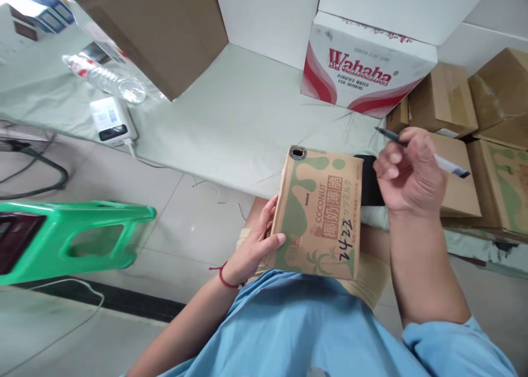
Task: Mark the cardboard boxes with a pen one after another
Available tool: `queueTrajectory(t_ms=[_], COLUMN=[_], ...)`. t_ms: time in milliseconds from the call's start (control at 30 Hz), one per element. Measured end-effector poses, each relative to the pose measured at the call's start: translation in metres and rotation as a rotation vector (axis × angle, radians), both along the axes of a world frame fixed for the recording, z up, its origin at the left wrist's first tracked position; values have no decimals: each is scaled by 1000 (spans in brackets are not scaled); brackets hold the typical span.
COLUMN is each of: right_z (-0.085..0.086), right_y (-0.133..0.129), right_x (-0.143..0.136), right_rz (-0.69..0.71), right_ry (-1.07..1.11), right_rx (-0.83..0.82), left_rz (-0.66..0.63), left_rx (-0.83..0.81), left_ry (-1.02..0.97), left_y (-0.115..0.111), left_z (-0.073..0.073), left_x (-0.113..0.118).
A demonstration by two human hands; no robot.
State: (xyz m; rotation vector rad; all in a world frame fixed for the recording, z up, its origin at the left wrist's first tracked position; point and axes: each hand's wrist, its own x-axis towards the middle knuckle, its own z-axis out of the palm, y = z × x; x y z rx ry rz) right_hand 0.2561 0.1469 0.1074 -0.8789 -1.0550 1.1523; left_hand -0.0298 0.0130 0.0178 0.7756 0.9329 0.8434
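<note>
Coconut carton (313,217) on person's lap, left hand (266,231) gripping its edge, thumb on front, fingers behind. Right hand (414,170), raised beside it, pinches marker pen (391,136) between thumb and fingers, other fingers curled.

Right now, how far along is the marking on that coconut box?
Apparently done: dark handwritten digits show on the coconut box. In hand: the left hand holds the box; the right hand holds a pen, off the cardboard. Remaining: unclear; nothing here shows whether more digits are due.
</note>
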Motion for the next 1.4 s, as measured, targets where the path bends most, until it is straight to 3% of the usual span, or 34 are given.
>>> queueTrajectory(t_ms=[133, 267, 600, 1167, 1400], right_z=[3, -15, -27, -23, -22], right_y=[7, 19, 34, 32, 30], right_x=[-52, -76, -70, -74, -76], right_rz=[215, 189, 91, 73, 49], right_ry=[-212, -370, -465, -673, -572], right_rx=[12, 66, 49, 53, 29], left_rz=[15, 35, 143, 147, 133], left_rx=[2, -29, -94, -73, -52], left_ry=[13, 10, -123, -80, -72], left_y=[0, 0, 14, 15, 15], left_z=[3, 7, -8, -8, -10], left_x=[5, 7, 17, 18, 16])
